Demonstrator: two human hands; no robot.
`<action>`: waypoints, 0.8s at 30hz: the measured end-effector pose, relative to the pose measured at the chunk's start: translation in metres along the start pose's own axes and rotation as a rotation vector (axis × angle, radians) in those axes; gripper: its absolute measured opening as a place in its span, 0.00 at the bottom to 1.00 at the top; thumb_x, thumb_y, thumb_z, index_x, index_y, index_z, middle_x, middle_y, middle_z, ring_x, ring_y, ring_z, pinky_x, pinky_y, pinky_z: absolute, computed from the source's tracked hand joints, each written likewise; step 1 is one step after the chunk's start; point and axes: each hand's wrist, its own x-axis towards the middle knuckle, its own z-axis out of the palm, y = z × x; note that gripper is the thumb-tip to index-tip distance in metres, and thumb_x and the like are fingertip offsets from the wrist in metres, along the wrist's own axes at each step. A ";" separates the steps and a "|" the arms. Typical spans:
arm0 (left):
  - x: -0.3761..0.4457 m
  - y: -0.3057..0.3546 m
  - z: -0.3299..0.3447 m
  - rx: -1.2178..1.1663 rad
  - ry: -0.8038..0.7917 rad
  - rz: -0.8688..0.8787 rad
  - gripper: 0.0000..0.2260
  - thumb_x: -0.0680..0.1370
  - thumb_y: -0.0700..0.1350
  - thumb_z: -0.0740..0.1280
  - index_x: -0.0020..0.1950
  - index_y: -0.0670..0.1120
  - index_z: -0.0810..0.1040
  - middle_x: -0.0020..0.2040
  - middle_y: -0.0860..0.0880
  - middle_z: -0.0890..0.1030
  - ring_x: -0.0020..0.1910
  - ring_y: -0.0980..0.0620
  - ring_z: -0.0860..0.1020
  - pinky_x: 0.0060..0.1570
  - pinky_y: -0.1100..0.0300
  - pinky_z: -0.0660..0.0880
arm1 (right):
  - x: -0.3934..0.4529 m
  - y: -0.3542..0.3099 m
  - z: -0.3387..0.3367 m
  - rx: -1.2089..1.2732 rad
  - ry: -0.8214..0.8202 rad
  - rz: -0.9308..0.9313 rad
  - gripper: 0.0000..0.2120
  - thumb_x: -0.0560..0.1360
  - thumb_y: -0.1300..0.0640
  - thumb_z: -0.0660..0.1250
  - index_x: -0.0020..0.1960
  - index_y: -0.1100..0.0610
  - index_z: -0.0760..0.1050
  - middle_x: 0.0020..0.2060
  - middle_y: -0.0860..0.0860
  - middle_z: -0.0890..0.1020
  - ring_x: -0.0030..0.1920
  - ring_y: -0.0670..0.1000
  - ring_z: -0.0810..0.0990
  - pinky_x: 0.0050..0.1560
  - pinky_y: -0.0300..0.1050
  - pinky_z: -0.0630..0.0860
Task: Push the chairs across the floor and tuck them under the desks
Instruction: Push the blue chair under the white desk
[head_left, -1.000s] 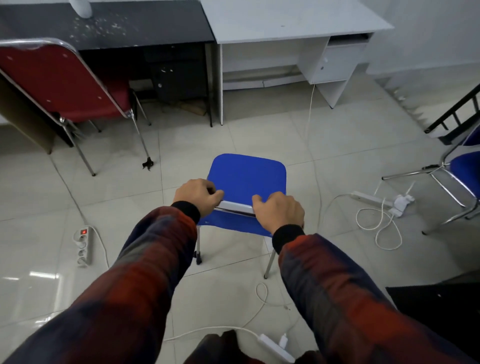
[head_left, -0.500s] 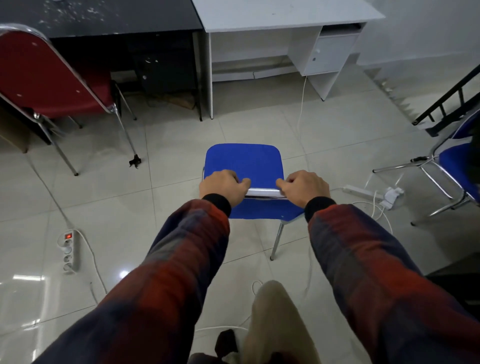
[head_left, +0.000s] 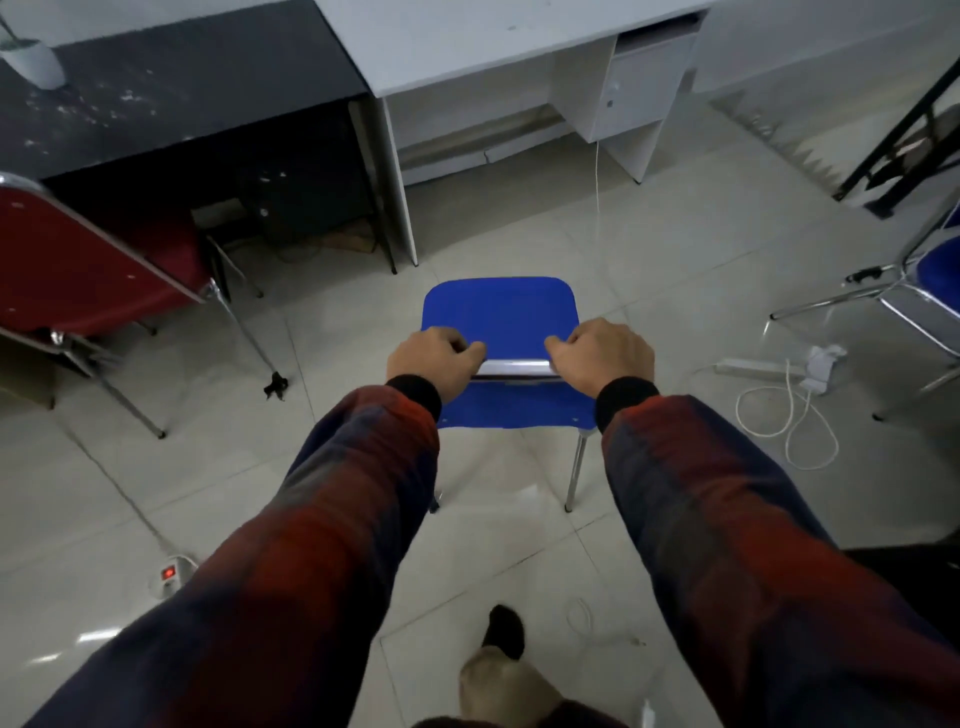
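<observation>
Cables were the main danger that I saw on the floor (head_left: 649, 291). Both hands were clamped on the top rail of the blue chair (head_left: 501, 317), the left hand (head_left: 434, 361) and the right hand (head_left: 602, 353) apart, each near one end of the rail, with the fingers curled over it. The chair stood on the tiles in front of the white worktop (head_left: 493, 47), not yet under it, with its seat turned toward the opening. A thin white cord (head_left: 597, 171) hung down from that worktop on the right side of the opening, and I judged that a front leg could catch it if the chair went a little to the right. The chair also pointed close to the worktop's left side panel (head_left: 402, 208), so a crooked push could knock the seat against it. A loose white cable (head_left: 787, 415) lay coiled just to the right, beside a power strip (head_left: 753, 368), and another thin cable (head_left: 587, 621) lay near the person's foot (head_left: 503, 631), which could make a stumble. The red chair (head_left: 98, 260) at the dark worktop (head_left: 171, 98) was well apart.
</observation>
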 end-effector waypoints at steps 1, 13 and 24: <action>0.005 -0.003 -0.003 -0.006 -0.007 0.002 0.15 0.74 0.57 0.61 0.36 0.49 0.77 0.34 0.51 0.78 0.36 0.49 0.77 0.37 0.56 0.75 | 0.003 -0.006 0.001 -0.004 -0.007 0.008 0.21 0.72 0.41 0.62 0.36 0.59 0.78 0.30 0.52 0.79 0.30 0.54 0.76 0.39 0.48 0.78; 0.034 -0.027 -0.023 0.054 -0.004 0.100 0.14 0.75 0.56 0.61 0.37 0.49 0.79 0.33 0.51 0.78 0.33 0.51 0.75 0.30 0.61 0.67 | 0.009 -0.040 0.009 -0.022 -0.056 0.103 0.21 0.74 0.39 0.59 0.35 0.56 0.75 0.29 0.50 0.76 0.32 0.53 0.77 0.35 0.45 0.73; 0.068 -0.064 -0.059 0.064 -0.074 0.221 0.14 0.76 0.56 0.62 0.38 0.49 0.79 0.32 0.53 0.76 0.32 0.53 0.74 0.30 0.61 0.66 | 0.008 -0.094 0.024 0.009 -0.080 0.245 0.20 0.74 0.41 0.58 0.37 0.56 0.75 0.31 0.50 0.76 0.32 0.53 0.76 0.37 0.45 0.73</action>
